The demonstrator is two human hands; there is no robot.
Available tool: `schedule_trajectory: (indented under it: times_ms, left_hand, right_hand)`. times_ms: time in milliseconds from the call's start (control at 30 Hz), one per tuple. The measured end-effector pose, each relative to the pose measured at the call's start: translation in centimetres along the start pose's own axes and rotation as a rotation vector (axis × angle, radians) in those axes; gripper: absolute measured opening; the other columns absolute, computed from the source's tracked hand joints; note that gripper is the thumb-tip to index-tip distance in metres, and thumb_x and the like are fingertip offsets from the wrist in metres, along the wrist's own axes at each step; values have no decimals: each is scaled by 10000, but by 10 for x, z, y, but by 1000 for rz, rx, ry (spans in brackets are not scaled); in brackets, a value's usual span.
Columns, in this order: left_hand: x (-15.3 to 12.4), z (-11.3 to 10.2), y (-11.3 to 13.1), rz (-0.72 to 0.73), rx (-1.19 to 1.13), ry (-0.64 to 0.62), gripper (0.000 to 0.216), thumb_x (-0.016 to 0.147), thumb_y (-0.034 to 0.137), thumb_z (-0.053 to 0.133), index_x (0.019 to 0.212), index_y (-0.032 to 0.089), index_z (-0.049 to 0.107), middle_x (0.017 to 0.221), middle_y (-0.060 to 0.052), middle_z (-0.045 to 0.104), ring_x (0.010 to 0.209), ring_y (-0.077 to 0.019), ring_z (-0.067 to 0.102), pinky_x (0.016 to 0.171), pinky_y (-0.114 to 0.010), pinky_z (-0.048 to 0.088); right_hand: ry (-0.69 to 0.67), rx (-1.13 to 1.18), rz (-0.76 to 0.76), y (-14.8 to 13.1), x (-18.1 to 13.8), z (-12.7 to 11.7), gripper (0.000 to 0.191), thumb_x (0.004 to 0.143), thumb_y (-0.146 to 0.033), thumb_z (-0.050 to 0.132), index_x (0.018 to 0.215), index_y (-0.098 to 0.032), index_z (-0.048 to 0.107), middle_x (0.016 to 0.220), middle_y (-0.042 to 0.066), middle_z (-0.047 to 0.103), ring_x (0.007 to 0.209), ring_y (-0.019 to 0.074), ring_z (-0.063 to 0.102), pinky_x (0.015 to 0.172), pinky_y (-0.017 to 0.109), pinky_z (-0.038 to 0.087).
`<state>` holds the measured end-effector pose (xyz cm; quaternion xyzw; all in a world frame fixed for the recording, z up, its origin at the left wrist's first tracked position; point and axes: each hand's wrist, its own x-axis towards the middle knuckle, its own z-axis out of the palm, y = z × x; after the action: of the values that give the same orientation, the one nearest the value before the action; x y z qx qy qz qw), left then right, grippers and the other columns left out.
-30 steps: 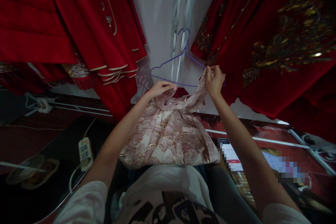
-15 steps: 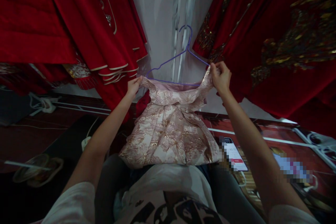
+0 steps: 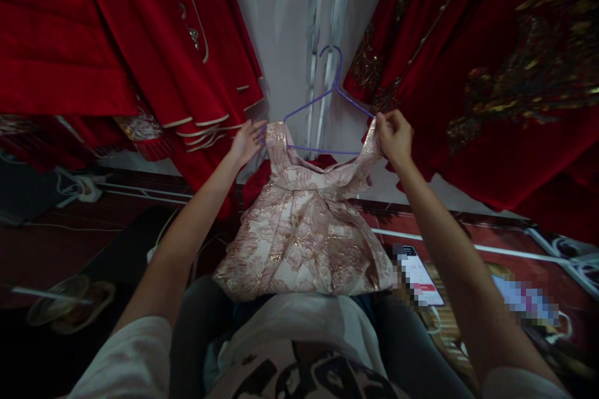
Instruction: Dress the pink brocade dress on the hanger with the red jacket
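Note:
A pink and gold brocade dress (image 3: 299,237) lies across my lap, its skirt spread toward me. Its two straps are over the arms of a purple hanger (image 3: 309,103), whose hook points up, away from me. My left hand (image 3: 248,143) is beside the left strap at the hanger's end, with the fingers apart; light contact there is hard to tell. My right hand (image 3: 395,137) pinches the right strap at the other end of the hanger, hiding that tip. Past the neckline, the hanger's lower bar shows.
Red garments with gold trim hang on the left (image 3: 187,75) and right (image 3: 449,93). On a wooden surface at right are a phone (image 3: 423,280) and a second blurred screen (image 3: 524,299). A clear lidded container (image 3: 60,302) with a straw stands lower left.
The dress's left strap now sits upright over the hanger arm, further in from its end. My left hand has let go of it and spread its fingers. My right hand keeps its place.

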<state>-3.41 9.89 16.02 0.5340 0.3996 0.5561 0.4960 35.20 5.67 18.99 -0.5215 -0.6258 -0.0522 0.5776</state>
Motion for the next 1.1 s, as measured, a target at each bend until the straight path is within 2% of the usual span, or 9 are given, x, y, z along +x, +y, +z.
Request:
schedule_trajectory:
  times_ms: [100, 200, 367, 467, 600, 700, 800, 900, 1100]
  left_hand:
    - [-7, -12, -35, -185, 208, 89, 268, 826, 318, 569, 1030, 151, 616, 1014, -86, 689, 905, -164, 628, 798, -277, 484]
    - [-18, -11, -61, -213, 366, 45, 263, 728, 195, 649, 985, 147, 620, 994, -80, 696, 921, -168, 621, 822, -260, 479]
    - [-24, -16, -72, -301, 447, 33, 114, 748, 249, 635, 796, 146, 618, 736, -34, 677, 669, -140, 587, 634, -233, 466]
    - [-19, -31, -69, -274, 615, -28, 228, 714, 363, 684, 661, 153, 611, 575, -8, 602, 544, -123, 508, 505, -223, 378]
    - [-17, -52, -61, -186, 794, -180, 374, 643, 493, 716, 523, 175, 560, 469, 35, 479, 477, -97, 421, 475, -223, 306]
    - [-19, -59, -54, -32, 758, -237, 347, 653, 515, 699, 666, 172, 649, 613, 13, 599, 600, -124, 514, 579, -223, 391]
    - [-14, -56, -46, 88, 731, -171, 378, 702, 512, 658, 841, 162, 687, 810, -42, 690, 758, -176, 589, 720, -263, 450]
    - [4, -50, -28, 171, 802, -112, 367, 759, 489, 600, 877, 150, 676, 872, -74, 701, 842, -209, 606, 790, -293, 460]
    - [27, -9, 51, 407, 1114, 75, 309, 835, 426, 518, 962, 177, 650, 927, -71, 673, 911, -227, 596, 858, -336, 429]
  right_hand:
    - [-3, 33, 4, 0, -2, 3, 378, 886, -558, 453, 788, -213, 571, 712, 19, 559, 674, 161, 535, 691, 309, 429]
    - [-4, 25, 11, 0, -3, 4, 377, 885, -560, 448, 787, -215, 564, 719, 23, 558, 689, 165, 538, 694, 310, 425]
    - [-20, -14, 9, -1, -2, 1, 389, 892, -570, 424, 791, -219, 558, 719, 28, 564, 694, 171, 547, 696, 314, 426]
    - [-33, -16, 16, -2, -2, 0, 390, 892, -574, 418, 798, -222, 557, 709, 26, 559, 685, 172, 540, 696, 320, 428]
    - [-39, 15, 8, -2, -2, -1, 375, 894, -557, 425, 799, -219, 557, 717, 25, 551, 678, 168, 531, 698, 324, 423]
    - [-37, 19, 11, -1, -2, 2, 376, 892, -556, 427, 794, -215, 552, 707, 19, 539, 669, 164, 522, 689, 319, 419]
    - [-39, 24, 27, 3, 0, 5, 384, 887, -565, 425, 792, -214, 548, 704, 18, 536, 676, 168, 518, 679, 315, 418]
    - [-56, 25, 31, 4, 1, 4, 388, 888, -570, 415, 799, -216, 546, 725, 23, 548, 691, 171, 520, 677, 316, 420]
    - [-36, -75, -2, -2, 0, -3, 399, 907, -572, 384, 825, -220, 554, 785, 39, 599, 743, 188, 562, 775, 356, 425]
